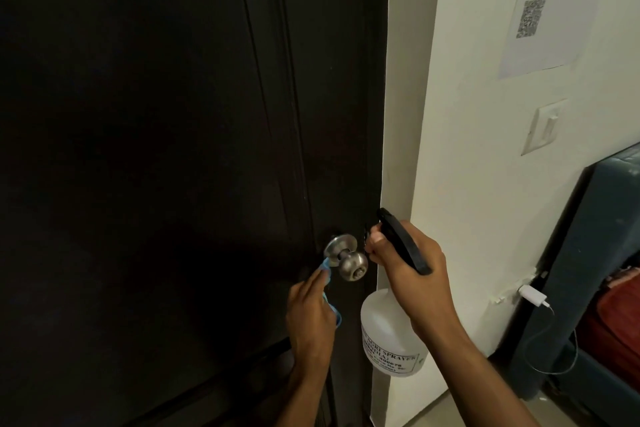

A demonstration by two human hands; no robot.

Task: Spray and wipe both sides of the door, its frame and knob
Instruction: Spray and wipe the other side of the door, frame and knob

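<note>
A dark door fills the left of the view, with a round metal knob near its right edge. My left hand holds a blue cloth up against the underside of the knob's base plate. My right hand grips the black trigger head of a white spray bottle, its nozzle pointing at the knob from the right. The dark door frame runs along the door's right edge.
A white wall stands right of the frame with a taped paper notice and a light switch. A white charger and cable hang low on the wall. A dark blue piece of furniture sits at far right.
</note>
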